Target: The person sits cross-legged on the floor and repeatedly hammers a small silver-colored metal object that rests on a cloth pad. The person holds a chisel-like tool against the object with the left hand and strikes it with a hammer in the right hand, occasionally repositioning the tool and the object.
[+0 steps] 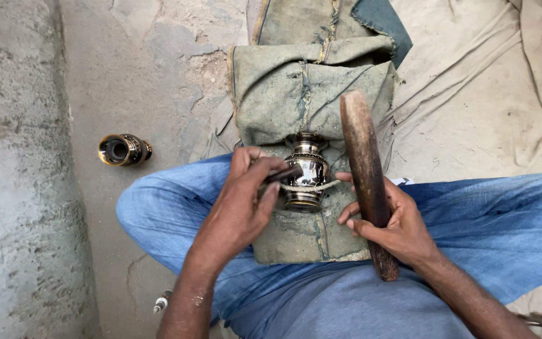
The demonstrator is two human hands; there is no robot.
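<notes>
A small shiny metal pot (307,169) with engraved bands lies on a folded grey-green cloth pad (296,88) across my lap, with a cord around its belly. My left hand (243,201) pinches a thin dark tool (283,174) whose tip rests against the pot's side. My right hand (387,223) grips a long wooden stick (362,163) that stands just to the right of the pot, its thick end pointing away from me. My legs in blue jeans (497,220) are crossed under the pad.
A second small dark metal pot (123,150) lies on its side on the concrete floor to the left. Beige cloth (490,94) covers the ground at the right. A small tool (161,304) lies by my left knee.
</notes>
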